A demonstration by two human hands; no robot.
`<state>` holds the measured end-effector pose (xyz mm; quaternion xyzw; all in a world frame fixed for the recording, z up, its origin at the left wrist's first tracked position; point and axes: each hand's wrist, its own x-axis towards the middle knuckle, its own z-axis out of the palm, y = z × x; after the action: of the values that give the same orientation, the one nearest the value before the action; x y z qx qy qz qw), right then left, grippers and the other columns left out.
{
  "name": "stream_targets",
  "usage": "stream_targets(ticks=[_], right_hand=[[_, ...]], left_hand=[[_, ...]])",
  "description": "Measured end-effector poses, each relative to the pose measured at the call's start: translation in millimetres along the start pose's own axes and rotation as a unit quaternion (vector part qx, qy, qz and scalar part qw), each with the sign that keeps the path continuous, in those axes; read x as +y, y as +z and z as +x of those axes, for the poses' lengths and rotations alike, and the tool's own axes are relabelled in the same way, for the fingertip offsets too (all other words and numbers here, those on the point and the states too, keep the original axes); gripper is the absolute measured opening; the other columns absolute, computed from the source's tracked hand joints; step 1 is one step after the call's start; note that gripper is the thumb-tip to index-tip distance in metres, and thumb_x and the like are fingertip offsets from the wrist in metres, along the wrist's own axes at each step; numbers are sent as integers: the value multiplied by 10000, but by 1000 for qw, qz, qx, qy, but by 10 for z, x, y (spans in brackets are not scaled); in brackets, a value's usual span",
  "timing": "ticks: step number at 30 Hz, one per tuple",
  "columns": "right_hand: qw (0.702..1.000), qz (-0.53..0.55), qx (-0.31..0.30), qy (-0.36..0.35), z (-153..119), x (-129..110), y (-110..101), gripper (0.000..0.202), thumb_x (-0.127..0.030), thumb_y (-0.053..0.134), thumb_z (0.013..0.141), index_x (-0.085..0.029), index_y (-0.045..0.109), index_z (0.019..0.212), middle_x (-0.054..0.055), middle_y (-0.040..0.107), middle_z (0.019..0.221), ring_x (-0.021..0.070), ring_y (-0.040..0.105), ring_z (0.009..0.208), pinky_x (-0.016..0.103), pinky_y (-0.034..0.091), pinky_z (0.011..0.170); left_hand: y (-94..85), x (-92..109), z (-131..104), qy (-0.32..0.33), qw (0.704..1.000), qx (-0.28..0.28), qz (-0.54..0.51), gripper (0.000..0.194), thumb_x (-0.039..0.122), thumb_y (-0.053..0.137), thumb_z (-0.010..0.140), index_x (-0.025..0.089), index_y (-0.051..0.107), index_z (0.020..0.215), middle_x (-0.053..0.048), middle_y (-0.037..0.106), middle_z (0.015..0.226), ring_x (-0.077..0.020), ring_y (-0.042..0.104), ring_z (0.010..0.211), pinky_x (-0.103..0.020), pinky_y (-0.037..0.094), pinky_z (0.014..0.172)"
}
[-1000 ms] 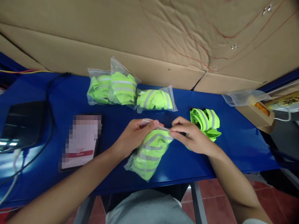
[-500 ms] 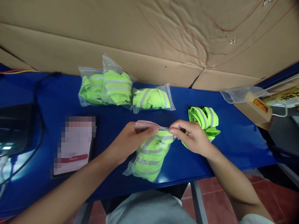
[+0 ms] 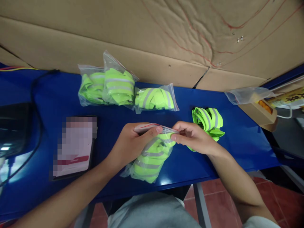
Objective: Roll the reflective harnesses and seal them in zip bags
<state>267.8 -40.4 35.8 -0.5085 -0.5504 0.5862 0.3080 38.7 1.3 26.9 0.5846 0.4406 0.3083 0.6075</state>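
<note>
A clear zip-lock bag packed with a folded neon-yellow reflective strap is held over the front of the blue table, its red-lined zip edge at the top. My left hand grips that edge on the left, thumb lying along the zip. At the edge's right end, my right hand pinches the plastic between thumb and fingers. Just beyond my right hand lies a loose bundle of reflective strap, partly hidden by it. Further back are three filled bags: one on the left, one in the middle and one on the right.
A phone or tablet with a blurred screen lies left on the blue table. Beside it are a black device and a cable. An open cardboard box and an unfilled plastic bag sit at right. Cardboard lines the back.
The held bag has shifted slightly left and its zip edge now slants down toward my right hand. Both hands keep their grip; the view has shifted a little.
</note>
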Motion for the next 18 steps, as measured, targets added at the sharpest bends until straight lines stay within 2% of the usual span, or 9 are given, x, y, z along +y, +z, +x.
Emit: stream_targets(ticks=[4,7,9,12,14,18], right_hand=[[998,60,-24,9,2,13,14,348,-430,831,839,-174,596,857,-43,562,737,68,477,636,204,394,575],[996,75,-28,28,4,25,-19,368,-442,844,822,-176,594,871,-43,560,737,73,497,640,203,431,581],[997,68,-29,37,8,32,-43,363,-457,835,828,-174,616,890,-33,577,753,82,520,651,212,460,592],[998,44,-25,24,18,40,-53,327,-446,805,860,-168,639,908,-22,596,779,85,522,671,217,455,612],[999,33,-27,11,27,51,-32,325,-455,781,882,-165,649,949,-22,595,788,85,510,684,221,430,624],[1000,-15,-2,-10,40,93,48,379,-524,732,912,-164,626,857,-57,476,669,75,403,609,226,316,558]], left_hand=[[-7,49,6,-1,999,-35,-3,311,526,761,850,228,848,845,-10,751,748,-162,610,653,-255,438,555],[-6,69,8,-5,996,-84,-12,242,464,792,833,235,843,893,-36,796,902,-205,690,797,-267,511,665],[-4,58,12,2,995,-96,-11,197,422,793,835,248,839,913,-32,800,975,-218,705,881,-269,535,739],[1,15,17,16,996,-87,-10,176,385,743,876,234,830,900,-31,783,938,-195,682,862,-256,518,737],[9,-15,15,4,996,-87,-17,183,373,735,878,209,815,885,-38,765,895,-183,661,816,-257,503,714],[36,-59,7,-33,995,-84,-38,196,396,752,859,208,799,879,-33,746,845,-184,650,784,-259,486,688]])
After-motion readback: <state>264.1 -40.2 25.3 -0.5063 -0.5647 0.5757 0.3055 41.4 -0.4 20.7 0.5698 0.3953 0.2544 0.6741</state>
